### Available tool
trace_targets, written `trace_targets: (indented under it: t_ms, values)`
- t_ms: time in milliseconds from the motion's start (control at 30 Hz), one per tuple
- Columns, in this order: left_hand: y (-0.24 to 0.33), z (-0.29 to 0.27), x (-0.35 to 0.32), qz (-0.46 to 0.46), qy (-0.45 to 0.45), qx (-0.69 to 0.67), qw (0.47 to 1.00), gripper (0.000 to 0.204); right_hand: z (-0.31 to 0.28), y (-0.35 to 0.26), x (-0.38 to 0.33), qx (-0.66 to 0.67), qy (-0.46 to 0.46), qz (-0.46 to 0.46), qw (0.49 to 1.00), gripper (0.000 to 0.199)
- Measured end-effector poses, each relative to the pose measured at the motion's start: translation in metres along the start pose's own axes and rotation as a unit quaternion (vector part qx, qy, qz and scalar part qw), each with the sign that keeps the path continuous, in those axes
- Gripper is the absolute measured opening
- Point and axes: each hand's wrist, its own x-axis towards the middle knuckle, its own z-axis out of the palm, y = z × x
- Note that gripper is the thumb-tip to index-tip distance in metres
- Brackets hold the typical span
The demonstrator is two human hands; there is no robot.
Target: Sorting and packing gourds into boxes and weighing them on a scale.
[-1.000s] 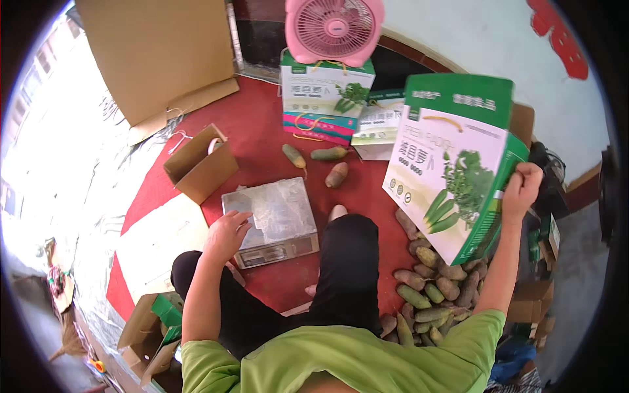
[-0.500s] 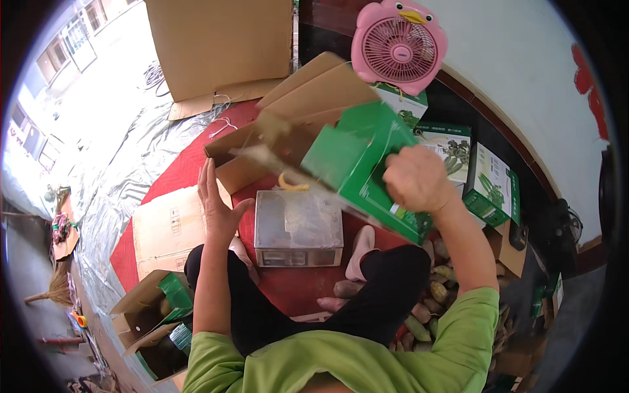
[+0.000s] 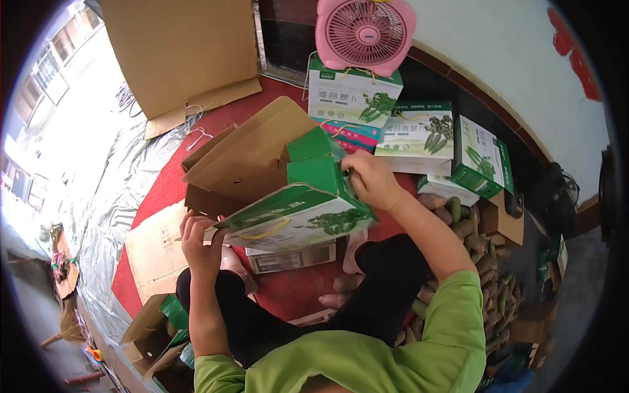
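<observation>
An open green-and-white cardboard box (image 3: 308, 226) with brown insides is held above my lap, tilted, its flaps spread. A yellow cord handle (image 3: 265, 230) hangs on its white side. My left hand (image 3: 203, 239) is closed on the box's left edge, thumb toward me. At the right end, my right hand (image 3: 372, 178) pinches the green corner by the side flap. Under the box, mostly covered by it, is a low metal-topped weighing scale (image 3: 295, 258) on the red mat (image 3: 298, 285), between my feet.
A pink fan (image 3: 367, 36) sits on a stacked box (image 3: 354, 95) ahead; more printed cartons (image 3: 416, 141) stand to the right. Many radishes (image 3: 488, 262) lie by my right knee. At left are a flattened cardboard sheet (image 3: 154, 245) and an open carton (image 3: 151, 334).
The box has swung down and turned so its white side faces me. My left hand, open before, has closed on its edge. My right hand has moved left and farther away.
</observation>
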Motion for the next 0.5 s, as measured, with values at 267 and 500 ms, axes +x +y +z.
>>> trace_targets:
  t_ms: [267,500]
  values:
    - [0.032,0.051,-0.005,0.127,-0.138,0.077,0.979,0.008,0.011,0.044,-0.068,0.168,-0.088,0.33,0.925,0.014]
    - [0.036,0.056,0.001,0.009,-0.23,0.086,0.969,0.018,0.003,0.043,-0.184,0.091,0.001,0.449,0.889,0.015]
